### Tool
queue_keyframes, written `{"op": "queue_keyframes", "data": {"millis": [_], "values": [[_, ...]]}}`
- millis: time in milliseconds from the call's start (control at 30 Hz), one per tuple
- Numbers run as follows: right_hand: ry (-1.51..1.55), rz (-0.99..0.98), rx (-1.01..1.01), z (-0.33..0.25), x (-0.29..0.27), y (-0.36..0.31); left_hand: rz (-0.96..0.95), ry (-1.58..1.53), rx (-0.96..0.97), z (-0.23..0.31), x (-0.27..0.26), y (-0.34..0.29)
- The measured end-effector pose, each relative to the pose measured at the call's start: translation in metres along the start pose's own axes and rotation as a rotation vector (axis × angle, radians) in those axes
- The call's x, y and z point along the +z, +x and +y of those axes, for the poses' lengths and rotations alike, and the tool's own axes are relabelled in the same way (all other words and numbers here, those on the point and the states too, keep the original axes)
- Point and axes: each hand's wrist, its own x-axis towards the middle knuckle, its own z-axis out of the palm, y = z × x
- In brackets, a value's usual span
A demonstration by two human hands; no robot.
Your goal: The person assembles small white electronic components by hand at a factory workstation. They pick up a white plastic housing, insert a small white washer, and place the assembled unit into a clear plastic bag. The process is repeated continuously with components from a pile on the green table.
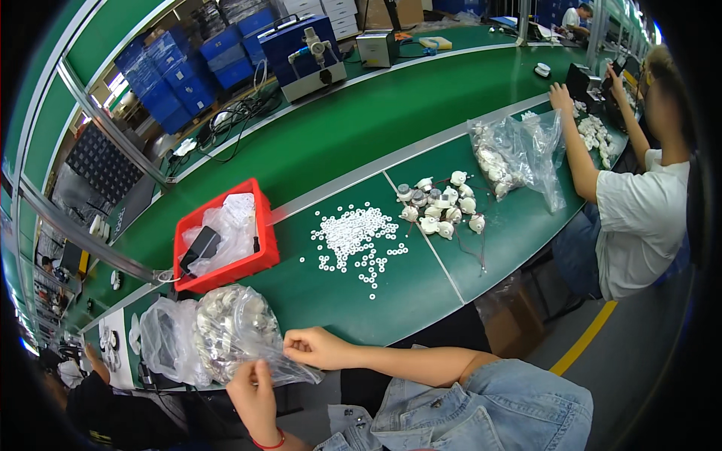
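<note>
A clear plastic bag packed with small whitish parts lies at the near edge of the green table. My right hand pinches the bag's loose film at its near right side. Lower down, my left hand has thumb and forefinger pressed together on the near rim of the same film. Beyond my hands, many small white rings are spread in a loose heap. To their right sits a group of small white motor-like parts with thin wires.
A red bin holding plastic film and a black block stands behind the bag. Another clear bag of white parts lies far right, near a co-worker. Crumpled plastic film lies left. A conveyor runs behind the table.
</note>
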Motion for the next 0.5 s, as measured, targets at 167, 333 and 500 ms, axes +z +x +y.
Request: {"op": "queue_keyframes", "data": {"millis": [167, 333, 500], "values": [[0.43, -0.046, 0.087, 0.009, -0.001, -0.009, -0.198, -0.001, -0.124, 0.006, 0.021, -0.004], [0.549, -0.033, 0.2, -0.003, -0.011, -0.02, -0.096, -0.02, -0.101, 0.021, 0.031, 0.0], [0.538, -0.078, 0.201, -0.004, -0.008, -0.024, -0.042, 0.042, -0.08, 0.027, 0.024, -0.003]]}}
